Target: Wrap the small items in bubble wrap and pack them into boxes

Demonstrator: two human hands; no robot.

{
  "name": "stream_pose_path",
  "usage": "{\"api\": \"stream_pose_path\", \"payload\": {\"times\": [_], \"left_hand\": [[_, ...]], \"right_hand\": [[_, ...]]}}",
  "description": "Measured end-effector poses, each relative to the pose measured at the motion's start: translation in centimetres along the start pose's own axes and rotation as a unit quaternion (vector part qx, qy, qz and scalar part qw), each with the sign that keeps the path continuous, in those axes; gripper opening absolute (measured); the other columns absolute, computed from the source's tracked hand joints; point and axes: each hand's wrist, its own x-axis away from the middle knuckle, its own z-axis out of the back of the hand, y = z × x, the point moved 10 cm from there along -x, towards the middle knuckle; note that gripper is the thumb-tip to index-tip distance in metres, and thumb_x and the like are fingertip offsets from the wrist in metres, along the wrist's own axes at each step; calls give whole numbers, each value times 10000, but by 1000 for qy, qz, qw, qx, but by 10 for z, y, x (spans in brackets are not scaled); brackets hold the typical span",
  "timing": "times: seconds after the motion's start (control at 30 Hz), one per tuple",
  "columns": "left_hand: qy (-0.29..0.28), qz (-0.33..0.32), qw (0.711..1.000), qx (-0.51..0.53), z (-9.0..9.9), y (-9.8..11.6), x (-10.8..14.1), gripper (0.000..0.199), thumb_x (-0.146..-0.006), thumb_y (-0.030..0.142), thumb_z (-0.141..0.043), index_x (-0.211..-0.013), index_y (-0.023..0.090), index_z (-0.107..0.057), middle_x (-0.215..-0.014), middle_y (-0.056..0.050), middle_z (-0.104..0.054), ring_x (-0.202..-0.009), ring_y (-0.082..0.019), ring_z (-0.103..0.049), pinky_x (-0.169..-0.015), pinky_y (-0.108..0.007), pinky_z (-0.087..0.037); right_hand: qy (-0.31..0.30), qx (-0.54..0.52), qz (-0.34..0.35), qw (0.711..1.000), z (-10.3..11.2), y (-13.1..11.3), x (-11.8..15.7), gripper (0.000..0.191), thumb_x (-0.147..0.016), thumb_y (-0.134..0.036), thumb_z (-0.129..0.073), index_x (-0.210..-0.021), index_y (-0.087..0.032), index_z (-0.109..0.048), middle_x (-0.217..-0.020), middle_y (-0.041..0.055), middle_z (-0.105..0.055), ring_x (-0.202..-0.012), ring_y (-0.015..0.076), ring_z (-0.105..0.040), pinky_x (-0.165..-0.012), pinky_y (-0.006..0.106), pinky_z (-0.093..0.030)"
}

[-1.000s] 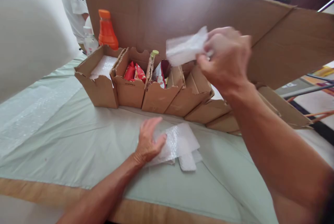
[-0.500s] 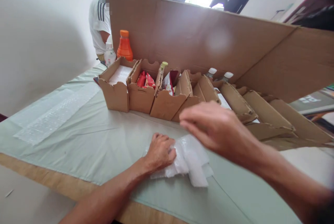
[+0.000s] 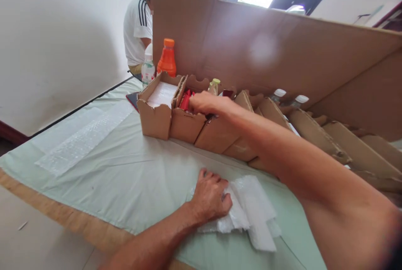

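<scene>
My left hand [image 3: 212,196] rests on the left end of some crumpled bubble wrap [image 3: 254,211] on the green cloth, its fingers curled onto it. Over the row of cardboard bins, my right hand [image 3: 209,104] reaches into the second bin [image 3: 186,125], beside red packets [image 3: 185,100]. Its fingertips dip behind the bin's front edge, so what they touch is hidden. The leftmost bin [image 3: 155,121] holds a stack of white, plastic-like sheets [image 3: 162,94].
An orange bottle [image 3: 167,58] and a clear bottle [image 3: 147,71] stand behind the bins. A tall cardboard panel [image 3: 251,43] rises there too. Flat bubble wrap [image 3: 84,138] lies at left. A person in a white shirt [image 3: 136,31] sits beyond the table.
My right hand has moved left and away from me, from above the bubble wrap to the second bin. My left hand stays on the wrap. The camera view has shifted.
</scene>
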Motion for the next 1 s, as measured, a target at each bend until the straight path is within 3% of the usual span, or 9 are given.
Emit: {"api": "stream_pose_path", "payload": {"times": [0.13,0.23,0.3,0.37,0.53,0.67,0.8,0.9,1.0], "left_hand": [[54,22,995,83,16,-15,-1,294,-777,305,-682,-1041,200,-758,-1067,-114,-777,-1045,-302,-693,-1048,-514,-489],[131,68,980,136,40,-44,-4,390,-921,291,-498,-1266,193,-650,-1221,-121,-727,-1122,-259,-682,-991,-439,-541],[179,85,969,149,59,-58,-5,435,-967,267,-384,-1344,170,-579,-1258,-142,-694,-1136,-251,-675,-982,-434,-545],[207,72,965,145,73,-59,-4,453,-961,289,-392,-1361,164,-560,-1297,-150,-661,-1187,-265,-643,-1018,-450,-520],[100,-29,990,99,50,-19,-1,343,-793,301,-642,-1114,223,-735,-1181,-87,-722,-1149,-279,-638,-1072,-465,-450],[-11,-60,997,41,9,-3,2,344,-709,234,-697,-1041,203,-782,-1051,-96,-762,-1039,-295,-663,-1044,-508,-444],[-25,-63,998,-10,4,2,2,355,-717,258,-740,-1066,208,-782,-1079,-98,-767,-1047,-289,-679,-1012,-479,-488],[23,-54,998,-37,45,5,3,300,-777,251,-712,-1065,202,-776,-1152,-116,-757,-1086,-275,-687,-999,-446,-519],[116,-46,990,-63,137,8,2,267,-893,253,-596,-1108,220,-750,-1198,-101,-747,-1159,-255,-664,-1045,-440,-503]], "right_hand": [[166,-4,-80,983,55,37,93,308,-1012,-265,-496,-1187,-93,-683,-1217,144,-703,-1127,265,-648,-946,379,-471],[391,-58,-100,913,69,49,208,200,-1003,-281,-534,-1077,-158,-673,-1151,112,-715,-1064,233,-660,-933,359,-492],[476,-84,-81,872,34,39,275,101,-968,-227,-567,-1016,-209,-654,-1122,91,-742,-1097,252,-680,-967,404,-473],[443,-77,-80,890,-31,22,308,114,-930,-166,-573,-1006,-206,-648,-1110,100,-761,-1075,275,-698,-944,443,-454],[184,-174,-32,967,-173,-12,317,376,-809,-42,-495,-1110,-165,-686,-1240,129,-738,-1135,260,-678,-935,434,-445],[153,-228,-51,960,-165,6,323,381,-898,-134,-469,-1175,-209,-719,-1328,113,-699,-1231,285,-633,-969,483,-469],[229,-243,-79,939,-145,10,305,344,-1012,-236,-431,-1187,-220,-726,-1301,102,-715,-1180,263,-664,-974,461,-503],[257,-187,-60,946,-163,-23,282,346,-983,-178,-447,-1194,-168,-721,-1251,133,-735,-1129,279,-680,-924,437,-523],[299,-130,-71,943,-185,-45,276,366,-978,-153,-433,-1234,-151,-695,-1299,145,-710,-1175,298,-644,-943,451,-499]]}}
